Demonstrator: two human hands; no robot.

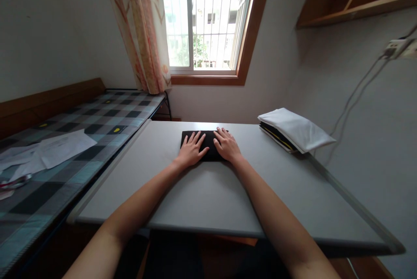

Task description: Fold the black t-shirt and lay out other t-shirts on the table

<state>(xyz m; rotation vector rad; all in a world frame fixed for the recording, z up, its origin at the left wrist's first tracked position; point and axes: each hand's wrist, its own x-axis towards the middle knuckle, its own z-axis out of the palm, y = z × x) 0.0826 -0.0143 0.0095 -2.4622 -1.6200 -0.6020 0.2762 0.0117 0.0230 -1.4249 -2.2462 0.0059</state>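
A flat black rectangular item (211,151), perhaps folded cloth or a pouch, lies on the pale grey table (208,201) towards its far side. My left hand (192,149) rests flat on the item's left part, fingers spread and pointing away from me. On its right part lies my right hand (227,144), also flat with the fingers stretched out. A strip of the black surface shows between the two hands. Neither hand grips anything, and the parts of the item under the palms are hidden.
A white folded cloth bundle (296,127) with dark layers beneath sits at the table's back right. Left of the table is a checked mattress (130,109) bearing papers (58,149). Ahead is a window (211,23) with a curtain (146,31); cables (355,92) hang on the right wall.
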